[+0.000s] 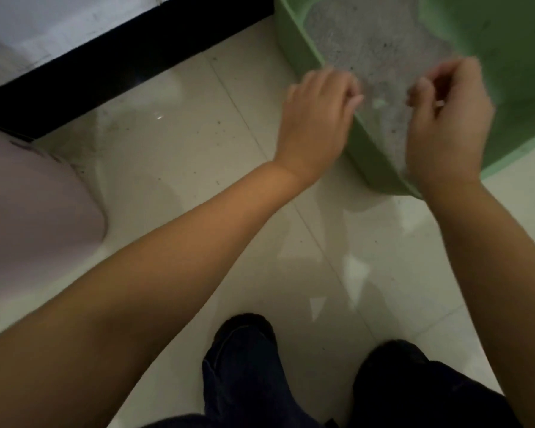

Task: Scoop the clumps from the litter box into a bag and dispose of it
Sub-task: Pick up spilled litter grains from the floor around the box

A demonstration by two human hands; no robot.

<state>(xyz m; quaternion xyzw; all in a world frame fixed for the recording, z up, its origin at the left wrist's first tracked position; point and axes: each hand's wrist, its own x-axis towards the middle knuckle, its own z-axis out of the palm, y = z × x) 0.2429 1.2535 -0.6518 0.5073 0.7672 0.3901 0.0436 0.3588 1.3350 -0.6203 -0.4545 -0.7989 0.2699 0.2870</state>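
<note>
- Pinching what may be a thin clear plastic bag, left hand and right hand stretch it apart, likely opening it.
- Held over the near rim of the green plastic litter box, ready for clumps.

Pale tiled floor with things standing on it.

A green litter box, grey litter inside, sits at upper right. A pale pink, rounded object, perhaps a bin, stands at left. Dark specks dot the tiles near a black baseboard. Two dark shoes stand below.
</note>
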